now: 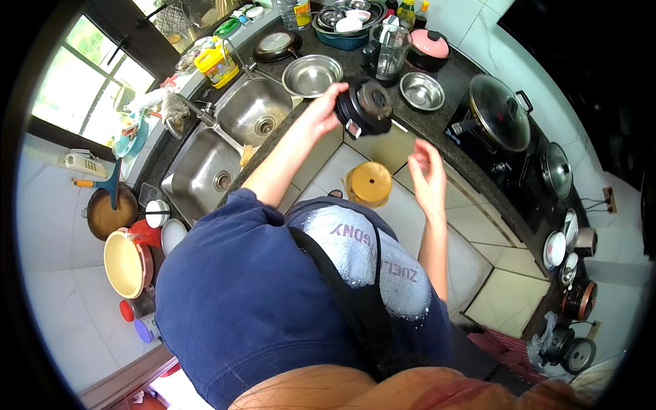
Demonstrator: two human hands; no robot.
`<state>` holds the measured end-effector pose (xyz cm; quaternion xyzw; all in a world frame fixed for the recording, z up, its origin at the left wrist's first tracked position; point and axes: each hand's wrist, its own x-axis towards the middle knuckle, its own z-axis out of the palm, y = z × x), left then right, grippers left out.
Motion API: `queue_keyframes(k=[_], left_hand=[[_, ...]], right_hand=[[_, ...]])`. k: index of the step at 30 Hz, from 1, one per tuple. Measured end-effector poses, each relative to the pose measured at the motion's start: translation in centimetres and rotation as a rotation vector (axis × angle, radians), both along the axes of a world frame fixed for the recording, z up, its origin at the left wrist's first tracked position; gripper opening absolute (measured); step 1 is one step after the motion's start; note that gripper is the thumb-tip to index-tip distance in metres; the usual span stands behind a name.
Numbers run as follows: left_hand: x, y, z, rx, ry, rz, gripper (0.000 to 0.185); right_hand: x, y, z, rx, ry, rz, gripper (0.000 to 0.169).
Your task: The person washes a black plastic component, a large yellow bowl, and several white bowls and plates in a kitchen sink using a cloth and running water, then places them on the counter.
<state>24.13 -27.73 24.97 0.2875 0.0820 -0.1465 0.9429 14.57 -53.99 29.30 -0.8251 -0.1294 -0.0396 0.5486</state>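
Note:
My left hand (328, 110) grips a black blender lid (365, 106) by its left side, with its translucent centre facing up, over the counter's front edge. To the right, my right hand (426, 171) is held in the air in front of the cabinets, fingers apart and slightly curled, touching nothing. Just behind the lid stands a clear blender jug (392, 48) with a black handle and base. A wide steel bowl (312, 76) lies beyond my left hand, and a smaller steel bowl (422, 91) sits right of the jug.
A double steel sink (205, 169) is at the left. On the right, a lidded wok (499, 113) rests on the black cooktop (512, 177). A pink-lidded pot (430, 46) and a basin of bowls (341, 38) stand at the back. A yellow stool (369, 183) is on the floor.

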Motion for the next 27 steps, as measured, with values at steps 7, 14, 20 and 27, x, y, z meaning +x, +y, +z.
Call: queue_keyframes(k=[7,14,20,27], left_hand=[[1.5,4.2,-4.3,-0.155,0.131,-0.145,0.031],[2.9,8.7,-8.3,-0.233,0.291,-0.067,0.028],[5.6,9.3,-8.3,-0.159,0.312,-0.059,0.050],[4.2,8.5,-11.8,0.445,0.028,-0.369,0.063]], right_hand=[[13.5,9.4,-0.5,-0.414,-0.048,0.547,0.060],[18.8,15.5,-0.9,-0.495,0.105,0.758,0.076],[23.1,16.8,0.1,-0.553,0.092,0.751,0.066],[32.5,13.8,2.3,-0.526,0.041,0.331,0.062]])
